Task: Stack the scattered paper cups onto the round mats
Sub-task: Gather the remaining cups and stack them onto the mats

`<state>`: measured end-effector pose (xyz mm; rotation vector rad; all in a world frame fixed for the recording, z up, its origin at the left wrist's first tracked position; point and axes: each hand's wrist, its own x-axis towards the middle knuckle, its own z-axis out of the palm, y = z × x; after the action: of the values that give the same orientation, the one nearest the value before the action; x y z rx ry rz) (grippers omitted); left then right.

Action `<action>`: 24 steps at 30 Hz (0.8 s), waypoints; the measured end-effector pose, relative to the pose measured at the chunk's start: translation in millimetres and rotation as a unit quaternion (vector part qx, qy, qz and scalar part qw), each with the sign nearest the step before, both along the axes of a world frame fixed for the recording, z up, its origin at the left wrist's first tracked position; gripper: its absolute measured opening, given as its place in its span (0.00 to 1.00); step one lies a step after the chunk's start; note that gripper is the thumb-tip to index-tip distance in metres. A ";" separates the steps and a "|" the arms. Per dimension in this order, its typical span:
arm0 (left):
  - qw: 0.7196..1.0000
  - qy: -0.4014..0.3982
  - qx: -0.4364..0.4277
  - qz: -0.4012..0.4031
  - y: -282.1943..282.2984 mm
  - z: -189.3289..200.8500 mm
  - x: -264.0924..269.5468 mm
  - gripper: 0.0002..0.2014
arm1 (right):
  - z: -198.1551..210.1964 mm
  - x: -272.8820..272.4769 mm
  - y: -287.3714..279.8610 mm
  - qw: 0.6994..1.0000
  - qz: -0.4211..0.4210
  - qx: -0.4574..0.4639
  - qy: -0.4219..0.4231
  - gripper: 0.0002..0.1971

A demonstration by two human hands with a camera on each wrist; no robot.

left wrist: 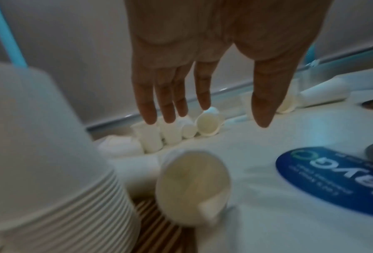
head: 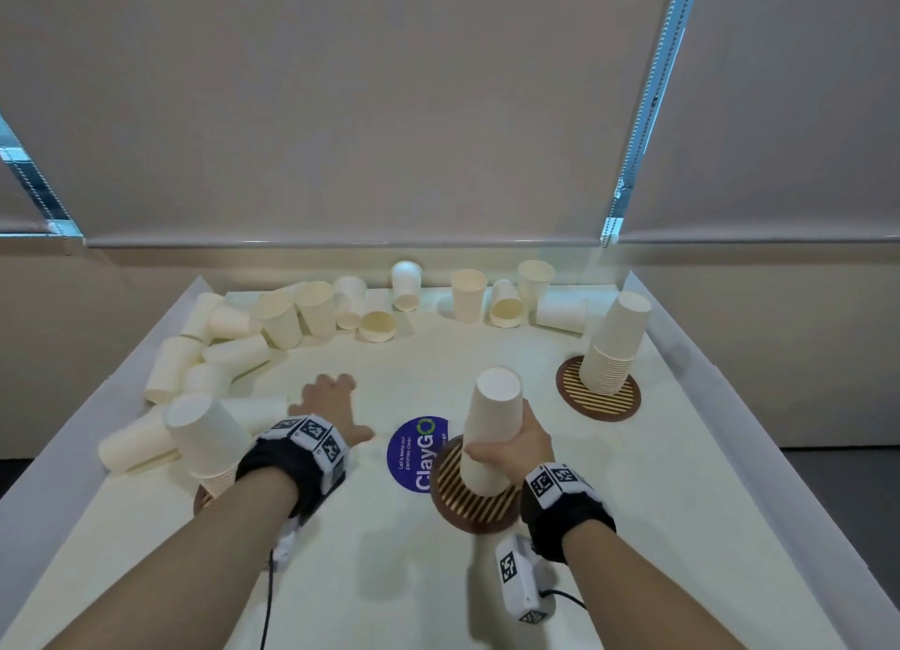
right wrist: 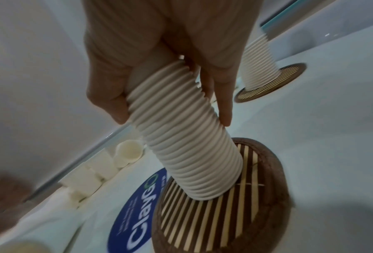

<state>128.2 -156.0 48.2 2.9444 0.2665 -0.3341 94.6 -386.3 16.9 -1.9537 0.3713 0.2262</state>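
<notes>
Your right fingers [right wrist: 222,95] are curled around a tall stack of cups [head: 492,430], thumb on one side and the rest on the other, gripping it about halfway up. The stack is off-white paper, upside down with a flat bottom on top, and its nested rims form tight ridges down the lower half. Its base sits on the middle mat [head: 475,498], a round brown mat with pale stripes, and it leans slightly toward the far side.

Your left hand [head: 331,406] is spread flat above the surface [head: 389,576], fingers [left wrist: 168,102] straight and apart, holding nothing. Just left of that wrist stands a second upside-down stack [head: 209,442] on a left mat [head: 203,498], mostly hidden. In the left wrist view, a single cup [left wrist: 192,188] lies on its side right beside that stack, its open mouth facing the camera.

A third stack [head: 616,347] rests on the far right mat [head: 599,391], tilted left. Loose cups [head: 272,318] are scattered along the far edge and left side of the surface, some upright, some upside down, many on their sides. A round blue sticker [head: 414,454] reading "ClayGO" lies between your hands, touching the middle mat's edge.
</notes>
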 end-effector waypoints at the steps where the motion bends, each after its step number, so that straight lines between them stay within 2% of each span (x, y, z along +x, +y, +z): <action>1: 0.999 0.015 0.023 0.032 8.7 -6.2 -1.0 0.33 | -0.3 -0.5 -7.3 1.000 -0.010 0.001 0.003 0.40; 4: 0.997 0.044 0.036 0.056 19.2 -26.3 -7.7 0.29 | -0.7 -1.8 -26.9 0.999 -0.039 0.003 0.003 0.42; 8: 0.999 0.030 -0.019 -0.003 -11.3 -37.9 -13.1 0.25 | -1.1 -2.9 -52.9 0.996 -0.087 0.003 -0.001 0.45; 13: 0.990 0.020 -0.097 -0.101 -79.2 -36.2 -5.7 0.21 | -1.6 -4.8 -91.0 0.990 -0.144 -0.010 -0.007 0.43; 20: 0.947 0.077 -0.120 -0.287 -172.9 -53.1 -2.6 0.21 | -4.4 -2.0 -139.0 0.981 -0.191 -0.043 -0.006 0.42; 24: 0.924 0.103 -0.114 -0.351 -215.0 -61.4 -2.4 0.23 | -8.3 0.2 -155.0 0.977 -0.207 -0.044 -0.008 0.42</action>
<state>125.7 -371.0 -13.2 2.6606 -0.7749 -0.7057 94.9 -541.3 8.6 -1.9128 0.7756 -0.0765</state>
